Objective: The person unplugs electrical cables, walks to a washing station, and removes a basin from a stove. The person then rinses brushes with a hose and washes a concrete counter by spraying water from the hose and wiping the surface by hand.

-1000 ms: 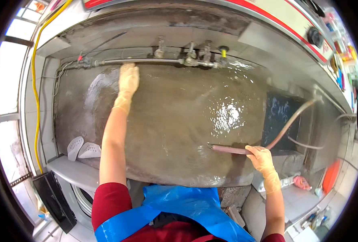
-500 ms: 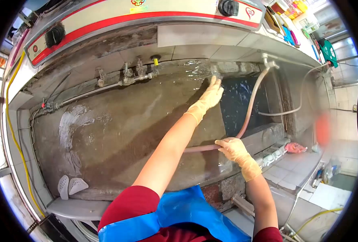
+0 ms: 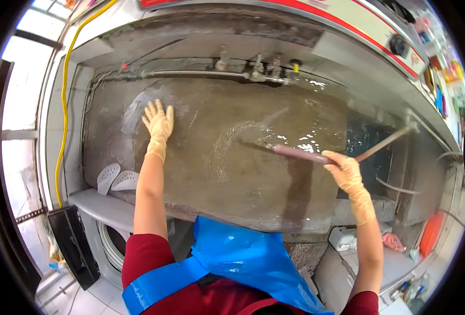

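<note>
My left hand (image 3: 159,123), in a cream rubber glove, is stretched out with fingers apart over the left part of a wet grey concrete slab (image 3: 201,205). Whether it touches the surface, I cannot tell. Wrapped round a pinkish hose (image 3: 303,153) is my right hand (image 3: 345,170), gloved the same way. The hose's end points left, and water runs over the slab in front of it. Behind my right hand the hose leads up to a pipe fitting (image 3: 410,125) at the right. Two white perforated pieces (image 3: 108,177) lie at the slab's left front.
Metal taps and a pipe (image 3: 201,74) run along the back wall. A dark water-filled basin (image 3: 366,142) lies right of the slab. A yellow hose (image 3: 64,115) hangs at the left. A grey washing machine (image 3: 93,212) stands at the left front.
My left hand has moved from beside the basin far to the left. My right hand has raised the hose, its end now in view. The view has shifted left.
</note>
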Motion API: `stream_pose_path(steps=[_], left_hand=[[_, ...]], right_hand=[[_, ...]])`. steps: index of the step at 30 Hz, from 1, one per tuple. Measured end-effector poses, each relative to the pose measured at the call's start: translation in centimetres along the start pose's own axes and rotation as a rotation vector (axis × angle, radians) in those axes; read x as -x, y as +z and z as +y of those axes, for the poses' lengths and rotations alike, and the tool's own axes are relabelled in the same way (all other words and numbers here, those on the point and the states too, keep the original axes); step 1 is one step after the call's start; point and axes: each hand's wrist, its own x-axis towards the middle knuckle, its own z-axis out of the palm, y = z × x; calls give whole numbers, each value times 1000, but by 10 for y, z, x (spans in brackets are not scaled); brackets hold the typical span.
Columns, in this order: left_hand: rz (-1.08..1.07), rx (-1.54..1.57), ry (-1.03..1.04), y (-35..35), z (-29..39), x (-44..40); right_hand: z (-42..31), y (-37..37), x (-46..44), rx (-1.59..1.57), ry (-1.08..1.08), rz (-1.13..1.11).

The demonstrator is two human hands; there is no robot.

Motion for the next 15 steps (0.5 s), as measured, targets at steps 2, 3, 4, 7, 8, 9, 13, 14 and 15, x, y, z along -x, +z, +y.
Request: stream_pose_path(steps=[2, 3, 4, 7, 8, 9, 13, 14, 15], left_hand=[[6, -5, -160, -2, -40, -4], [35, 20, -220, -1, -54, 3], [29, 22, -241, 3, -63, 16], [137, 52, -236, 9, -71, 65], [160, 33, -190, 13, -70, 85], [169, 54, -149, 13, -65, 107], [91, 153, -47, 9, -34, 188], [39, 199, -54, 2, -22, 205], [4, 229, -21, -2, -11, 224]], right_hand=[[-6, -8, -19, -36, 57, -25], [-11, -13, -26, -66, 101, -46], [-17, -18, -31, -93, 146, -68], [-25, -26, -39, -112, 165, -94], [-27, -28, -41, -119, 156, -90], [-30, -28, -41, -153, 166, -84], [-30, -32, -38, -169, 176, -105], [-28, -30, -36, -156, 161, -83], [-25, -29, -34, -142, 147, -60]])
